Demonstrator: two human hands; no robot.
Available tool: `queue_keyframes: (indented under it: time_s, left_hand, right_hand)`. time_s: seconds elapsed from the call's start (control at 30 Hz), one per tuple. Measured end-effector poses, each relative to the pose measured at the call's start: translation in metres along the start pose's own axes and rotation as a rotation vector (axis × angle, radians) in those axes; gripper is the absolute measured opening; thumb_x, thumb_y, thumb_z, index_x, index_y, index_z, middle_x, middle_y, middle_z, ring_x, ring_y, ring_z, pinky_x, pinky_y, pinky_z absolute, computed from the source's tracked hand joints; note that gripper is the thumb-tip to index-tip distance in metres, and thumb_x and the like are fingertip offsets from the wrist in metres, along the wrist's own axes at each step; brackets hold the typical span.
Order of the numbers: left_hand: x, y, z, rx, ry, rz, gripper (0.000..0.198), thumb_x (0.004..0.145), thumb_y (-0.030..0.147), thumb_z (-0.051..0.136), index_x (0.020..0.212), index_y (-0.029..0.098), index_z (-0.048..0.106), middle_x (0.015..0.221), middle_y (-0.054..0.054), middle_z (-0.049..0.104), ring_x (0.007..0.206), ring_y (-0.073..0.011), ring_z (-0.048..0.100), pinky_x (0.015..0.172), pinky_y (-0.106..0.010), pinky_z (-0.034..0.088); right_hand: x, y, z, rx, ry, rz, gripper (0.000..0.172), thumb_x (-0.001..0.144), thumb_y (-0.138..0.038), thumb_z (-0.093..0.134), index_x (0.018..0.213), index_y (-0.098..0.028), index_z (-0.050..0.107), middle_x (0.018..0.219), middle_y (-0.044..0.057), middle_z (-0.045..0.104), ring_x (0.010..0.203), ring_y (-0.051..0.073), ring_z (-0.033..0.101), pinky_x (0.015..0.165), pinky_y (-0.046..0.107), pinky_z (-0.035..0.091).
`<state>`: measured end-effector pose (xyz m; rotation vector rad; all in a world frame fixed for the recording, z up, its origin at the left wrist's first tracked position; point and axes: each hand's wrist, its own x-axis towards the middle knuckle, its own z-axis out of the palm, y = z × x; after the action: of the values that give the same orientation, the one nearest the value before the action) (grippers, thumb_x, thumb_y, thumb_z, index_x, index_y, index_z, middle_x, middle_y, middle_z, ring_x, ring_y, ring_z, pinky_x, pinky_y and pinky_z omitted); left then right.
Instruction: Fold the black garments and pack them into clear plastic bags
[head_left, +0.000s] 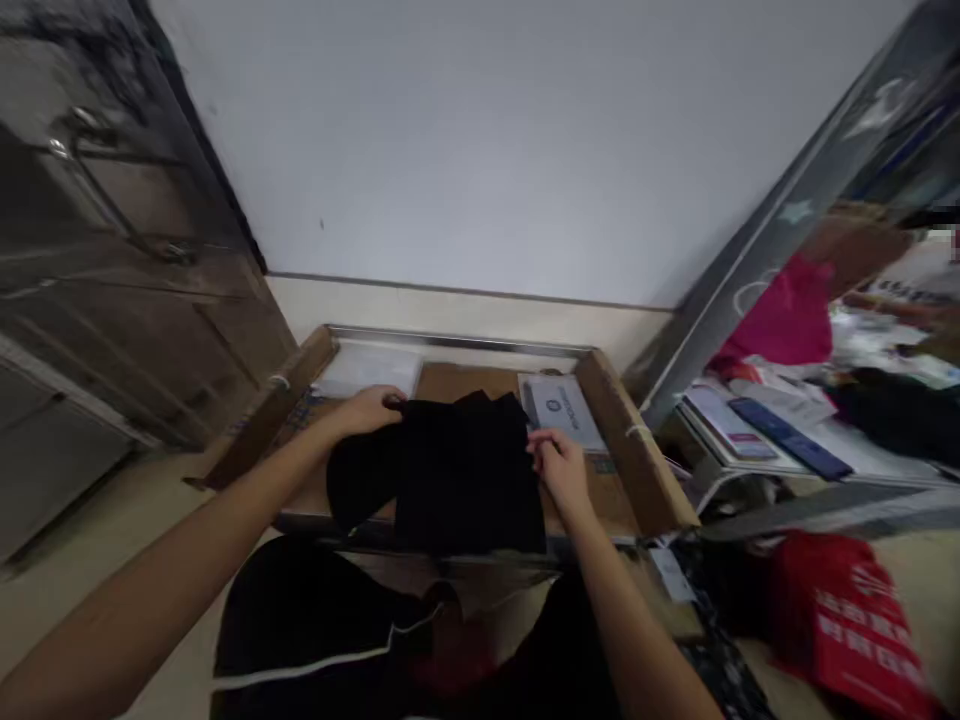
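A black garment (469,470), partly folded, lies on a cardboard-topped table in front of me, with a sleeve-like part (360,475) spread to the left. At its upper left edge, my left hand (371,408) is closed, with fingers and thumb pinching the cloth. My right hand (556,462) holds the right edge between curled fingertips. The exact grip of both hands is slightly blurred. Beyond the cloth, a clear plastic packet with printing (562,410) lies flat near my right hand.
Brown cardboard sides (626,440) flank the table. A pale sheet (375,368) lies at its back left. A door with a metal handle (112,195) is at left. To the right, a shelf holds phones (787,437) and a pink cloth (787,315); a red bag (847,620) sits below.
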<state>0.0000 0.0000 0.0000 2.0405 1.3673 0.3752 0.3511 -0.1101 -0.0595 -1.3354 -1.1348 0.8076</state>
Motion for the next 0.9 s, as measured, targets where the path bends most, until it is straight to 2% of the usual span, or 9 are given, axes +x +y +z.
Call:
queue_keyframes:
  time_s: [0.13, 0.3, 0.37, 0.47, 0.6, 0.67, 0.7, 0.8, 0.9]
  left_hand:
    - [0.002, -0.006, 0.002, -0.032, 0.001, 0.011, 0.06, 0.065, 0.03, 0.058, 0.123, 0.019, 0.069, 0.126, -0.007, 0.073, 0.114, -0.0267, 0.068, 0.103, -0.034, 0.05]
    - [0.005, -0.008, 0.003, -0.031, -0.069, 0.004, 0.058, 0.068, 0.027, 0.055, 0.124, 0.018, 0.069, 0.124, -0.008, 0.073, 0.11, -0.0265, 0.069, 0.101, -0.034, 0.05]
    - [0.005, -0.007, 0.004, -0.003, -0.057, -0.002, 0.058, 0.07, 0.028, 0.056, 0.126, 0.018, 0.068, 0.125, -0.008, 0.072, 0.111, -0.0259, 0.069, 0.1, -0.033, 0.05]
    - [0.001, 0.0, 0.004, 0.178, 0.083, -0.061, 0.055, 0.075, 0.034, 0.058, 0.126, 0.015, 0.068, 0.126, -0.014, 0.071, 0.113, -0.0297, 0.067, 0.1, -0.037, 0.049]
    - [-0.01, 0.021, 0.006, 0.505, 0.425, -0.12, 0.046, 0.084, 0.041, 0.056, 0.117, 0.011, 0.069, 0.113, -0.02, 0.07, 0.11, -0.0363, 0.065, 0.098, -0.047, 0.048]
    - [-0.015, 0.036, 0.011, 0.551, 0.513, -0.001, 0.04, 0.087, 0.036, 0.055, 0.117, 0.013, 0.068, 0.111, -0.018, 0.068, 0.111, -0.0337, 0.063, 0.1, -0.046, 0.047]
    - [-0.018, 0.045, 0.015, 0.556, 0.507, 0.107, 0.038, 0.087, 0.032, 0.056, 0.119, 0.014, 0.066, 0.113, -0.016, 0.067, 0.113, -0.0319, 0.061, 0.101, -0.044, 0.047]
    - [-0.025, 0.071, 0.032, 0.58, 0.332, 0.501, 0.042, 0.087, 0.025, 0.06, 0.128, 0.018, 0.062, 0.124, -0.014, 0.062, 0.12, -0.0293, 0.055, 0.106, -0.044, 0.043]
    - [-0.031, 0.092, 0.055, 0.614, 0.151, 0.7, 0.044, 0.086, 0.032, 0.067, 0.127, 0.019, 0.061, 0.13, -0.014, 0.059, 0.122, -0.0299, 0.053, 0.105, -0.044, 0.042]
  right_hand:
    - [0.001, 0.0, 0.002, 0.008, 0.003, 0.011, 0.021, 0.074, -0.03, 0.052, 0.081, -0.018, 0.068, 0.065, -0.001, 0.063, 0.047, 0.011, 0.049, 0.045, 0.024, 0.036]
    - [0.002, -0.002, 0.004, 0.022, 0.013, 0.034, 0.022, 0.07, -0.029, 0.051, 0.08, -0.018, 0.067, 0.065, -0.001, 0.063, 0.046, 0.012, 0.049, 0.045, 0.025, 0.034]
    - [0.002, -0.003, 0.004, 0.022, 0.016, 0.04, 0.022, 0.069, -0.028, 0.051, 0.08, -0.018, 0.067, 0.065, -0.001, 0.063, 0.046, 0.012, 0.049, 0.045, 0.025, 0.034]
    - [0.001, -0.003, 0.004, 0.023, 0.017, 0.04, 0.022, 0.07, -0.028, 0.051, 0.08, -0.018, 0.067, 0.065, -0.001, 0.063, 0.046, 0.011, 0.049, 0.045, 0.024, 0.034]
    - [0.001, -0.002, 0.005, 0.022, 0.016, 0.042, 0.021, 0.07, -0.028, 0.051, 0.08, -0.018, 0.067, 0.066, 0.0, 0.063, 0.046, 0.012, 0.049, 0.044, 0.024, 0.033]
    - [0.001, -0.002, 0.004, 0.022, 0.015, 0.044, 0.022, 0.07, -0.028, 0.051, 0.08, -0.018, 0.068, 0.066, 0.0, 0.063, 0.046, 0.012, 0.049, 0.044, 0.024, 0.033]
    - [0.001, -0.001, 0.004, 0.022, 0.014, 0.045, 0.022, 0.07, -0.027, 0.051, 0.081, -0.018, 0.068, 0.066, 0.0, 0.063, 0.046, 0.012, 0.049, 0.044, 0.024, 0.033]
    - [0.001, -0.001, 0.004, 0.019, 0.003, 0.042, 0.023, 0.07, -0.027, 0.05, 0.081, -0.018, 0.068, 0.066, 0.0, 0.063, 0.047, 0.011, 0.049, 0.044, 0.024, 0.033]
    - [0.001, -0.001, 0.004, 0.003, -0.002, 0.036, 0.023, 0.07, -0.028, 0.05, 0.081, -0.018, 0.068, 0.066, 0.0, 0.063, 0.047, 0.011, 0.05, 0.045, 0.024, 0.034]
